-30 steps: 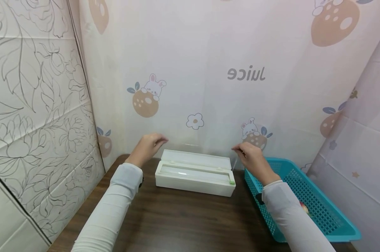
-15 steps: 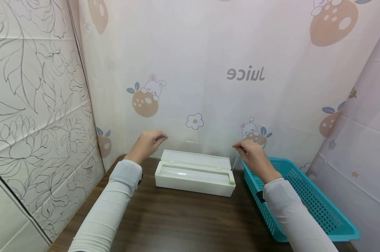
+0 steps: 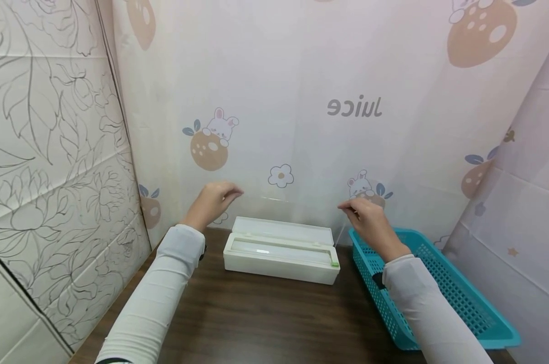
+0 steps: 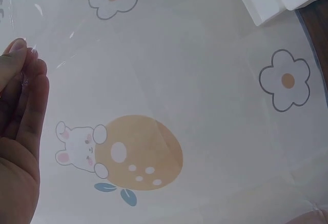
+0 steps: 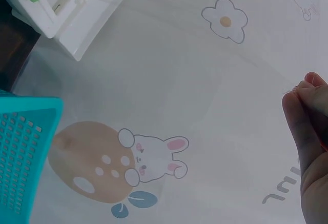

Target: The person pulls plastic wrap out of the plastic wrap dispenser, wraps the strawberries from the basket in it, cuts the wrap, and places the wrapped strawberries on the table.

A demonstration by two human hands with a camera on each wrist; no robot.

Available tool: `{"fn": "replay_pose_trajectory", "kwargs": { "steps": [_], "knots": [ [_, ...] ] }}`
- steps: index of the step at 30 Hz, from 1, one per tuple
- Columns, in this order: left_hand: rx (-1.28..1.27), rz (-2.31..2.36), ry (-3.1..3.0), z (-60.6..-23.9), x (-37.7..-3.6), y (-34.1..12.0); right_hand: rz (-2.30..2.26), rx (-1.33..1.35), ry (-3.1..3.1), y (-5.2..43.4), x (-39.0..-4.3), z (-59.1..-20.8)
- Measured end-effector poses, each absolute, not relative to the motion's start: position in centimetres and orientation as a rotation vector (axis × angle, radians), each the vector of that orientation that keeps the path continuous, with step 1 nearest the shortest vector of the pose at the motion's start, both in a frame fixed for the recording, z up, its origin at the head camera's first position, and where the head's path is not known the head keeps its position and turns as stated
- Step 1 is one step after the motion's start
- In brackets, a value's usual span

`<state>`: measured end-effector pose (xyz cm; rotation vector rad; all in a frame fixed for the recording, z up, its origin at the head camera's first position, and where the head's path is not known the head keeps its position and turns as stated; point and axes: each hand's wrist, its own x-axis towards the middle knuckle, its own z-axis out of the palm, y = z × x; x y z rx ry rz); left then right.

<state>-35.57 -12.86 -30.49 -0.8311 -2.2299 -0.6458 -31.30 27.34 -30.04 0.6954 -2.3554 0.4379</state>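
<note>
I have both hands up over the white dispenser box [image 3: 281, 250] on the counter [image 3: 265, 318], drawing out clear film [image 3: 297, 215]. My left hand [image 3: 212, 201] pinches one top corner, my right hand [image 3: 365, 217] the other, so the sheet hangs stretched between my fingers [image 4: 23, 62], down to the box below them. I judge this the pulling-out step; next I'd need even tension before cutting.

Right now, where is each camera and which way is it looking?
Head: on the person's head, looking forward and down at the white dispenser box, both sleeves, left hand and right hand.
Left wrist: on the left wrist, facing the curtain; fingers pinch clear film.
Right wrist: on the right wrist, facing the curtain; fingers and blue basket show.
All three show the box.
</note>
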Motion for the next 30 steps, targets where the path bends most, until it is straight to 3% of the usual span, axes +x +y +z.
{"fn": "replay_pose_trajectory", "kwargs": {
  "steps": [30],
  "knots": [
    [-0.870, -0.651, -2.152, -28.1, -36.0, -13.1, 0.435, 0.719, -2.307, 27.5, -31.6, -27.6]
  ]
}}
